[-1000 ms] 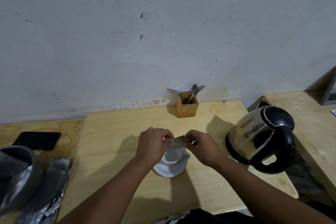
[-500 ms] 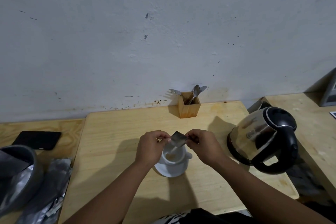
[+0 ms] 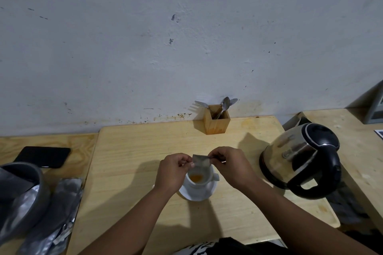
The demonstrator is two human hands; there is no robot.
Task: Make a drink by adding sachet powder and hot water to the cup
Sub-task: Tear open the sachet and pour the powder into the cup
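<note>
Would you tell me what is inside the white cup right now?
The cup holds a small orange-brown heap, apparently powder; the sachet above hides its far rim.

Grey sachet (image 3: pixel 201 161) tilted above white cup (image 3: pixel 199 180) holding orange powder (image 3: pixel 196 177).

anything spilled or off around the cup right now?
No spill shows. Orange powder sits inside the white cup, and its white saucer and the light wooden table around it look clean. Both the left hand and the right hand hold the small grey sachet over the cup. Only oddity: brownish stains along the wall base.
</note>
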